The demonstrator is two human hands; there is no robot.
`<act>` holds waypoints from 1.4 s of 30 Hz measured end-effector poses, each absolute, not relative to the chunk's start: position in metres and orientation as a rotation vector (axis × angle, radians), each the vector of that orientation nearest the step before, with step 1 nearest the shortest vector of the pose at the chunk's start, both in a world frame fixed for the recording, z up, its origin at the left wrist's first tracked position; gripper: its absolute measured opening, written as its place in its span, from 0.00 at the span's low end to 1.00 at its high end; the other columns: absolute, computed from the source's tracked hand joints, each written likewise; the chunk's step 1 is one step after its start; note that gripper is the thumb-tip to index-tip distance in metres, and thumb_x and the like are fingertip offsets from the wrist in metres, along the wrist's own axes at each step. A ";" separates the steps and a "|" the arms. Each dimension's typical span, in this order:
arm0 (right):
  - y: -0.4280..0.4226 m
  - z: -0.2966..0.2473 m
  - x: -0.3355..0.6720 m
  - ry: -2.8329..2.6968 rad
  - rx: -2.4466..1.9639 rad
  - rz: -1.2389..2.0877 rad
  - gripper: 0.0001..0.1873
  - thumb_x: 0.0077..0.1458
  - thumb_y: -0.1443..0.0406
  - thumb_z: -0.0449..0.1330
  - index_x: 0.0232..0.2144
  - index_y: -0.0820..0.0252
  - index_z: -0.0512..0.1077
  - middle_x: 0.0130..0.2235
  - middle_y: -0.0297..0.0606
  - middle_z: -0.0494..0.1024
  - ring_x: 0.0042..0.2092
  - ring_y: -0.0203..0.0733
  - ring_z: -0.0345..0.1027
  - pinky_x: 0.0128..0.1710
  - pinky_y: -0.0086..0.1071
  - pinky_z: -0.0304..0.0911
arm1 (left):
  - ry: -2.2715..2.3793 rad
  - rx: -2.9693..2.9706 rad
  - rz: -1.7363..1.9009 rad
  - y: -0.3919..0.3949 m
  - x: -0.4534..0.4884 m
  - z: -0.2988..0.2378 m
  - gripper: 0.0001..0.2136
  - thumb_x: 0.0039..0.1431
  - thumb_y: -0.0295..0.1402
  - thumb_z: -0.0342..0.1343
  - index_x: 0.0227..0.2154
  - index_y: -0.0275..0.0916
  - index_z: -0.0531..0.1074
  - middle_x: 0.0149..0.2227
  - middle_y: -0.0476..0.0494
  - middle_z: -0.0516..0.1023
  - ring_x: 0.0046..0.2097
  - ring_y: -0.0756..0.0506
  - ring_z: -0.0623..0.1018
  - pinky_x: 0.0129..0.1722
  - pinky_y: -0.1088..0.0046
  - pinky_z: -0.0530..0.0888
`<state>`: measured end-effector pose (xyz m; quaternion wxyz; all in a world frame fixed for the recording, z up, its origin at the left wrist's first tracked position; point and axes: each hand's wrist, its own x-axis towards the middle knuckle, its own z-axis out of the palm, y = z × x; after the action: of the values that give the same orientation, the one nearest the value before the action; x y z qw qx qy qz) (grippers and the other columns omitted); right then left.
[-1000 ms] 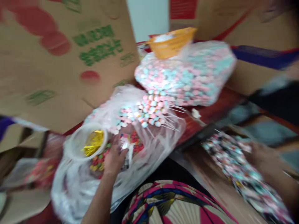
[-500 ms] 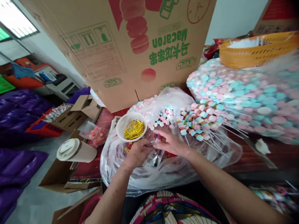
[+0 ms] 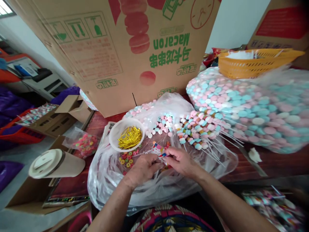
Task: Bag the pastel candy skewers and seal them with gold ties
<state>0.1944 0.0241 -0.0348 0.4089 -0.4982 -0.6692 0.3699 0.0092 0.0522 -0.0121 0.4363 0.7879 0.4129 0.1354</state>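
My left hand (image 3: 145,167) and my right hand (image 3: 180,159) are close together over the clear plastic sheeting (image 3: 108,187). Between them is a small plastic packet (image 3: 157,148) with a colourful print, and the fingers of both hands are closed on it. Part of the packet is hidden behind my fingers. Beyond my left hand stands a white bowl (image 3: 113,143) of gold twist ties (image 3: 130,137). Ring-shaped candies (image 3: 126,159) lie just below the bowl. Skewers of pastel marshmallows (image 3: 200,125) are piled to the right of my right hand, with loose marshmallows (image 3: 165,124) beside them.
A large cardboard box (image 3: 101,58) stands behind the plastic. At the right are a big bag of marshmallows (image 3: 253,109) and a yellow basket (image 3: 256,64) on top. A lidded paper cup (image 3: 70,164) and a bag of pink candies (image 3: 85,143) are at the left.
The view has shifted to the right and closer. My right hand, open before, has come down and closed on the packet beside my left hand. The packet's printed part now shows above the fingers.
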 end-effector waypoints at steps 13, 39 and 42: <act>0.016 -0.039 0.187 -1.408 -1.273 1.087 0.19 0.55 0.54 0.53 0.19 0.57 0.58 0.20 0.29 0.61 0.24 0.33 0.55 0.23 0.27 0.54 | 1.204 1.698 0.707 0.030 0.017 -0.028 0.10 0.55 0.36 0.54 0.23 0.36 0.68 0.21 0.52 0.68 0.26 0.52 0.66 0.27 0.78 0.64; 0.020 -0.067 0.269 -1.633 -1.974 0.304 0.13 0.52 0.64 0.49 0.17 0.56 0.57 0.17 0.32 0.62 0.21 0.36 0.55 0.23 0.29 0.52 | 1.081 2.047 1.157 0.030 -0.034 -0.030 0.10 0.63 0.33 0.48 0.33 0.40 0.75 0.30 0.46 0.79 0.33 0.48 0.76 0.39 0.71 0.71; -0.002 -0.047 0.277 -1.740 -1.761 0.277 0.11 0.57 0.61 0.48 0.26 0.56 0.65 0.21 0.33 0.70 0.22 0.37 0.63 0.24 0.29 0.58 | 1.103 2.075 1.111 0.030 -0.039 -0.025 0.11 0.64 0.34 0.48 0.33 0.40 0.75 0.31 0.47 0.79 0.32 0.49 0.76 0.40 0.70 0.70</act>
<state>0.2773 -0.0021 -0.0473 0.3194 -0.6698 -0.6620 0.1054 -0.0392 0.0298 -0.0251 0.2676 0.7692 0.4090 0.4117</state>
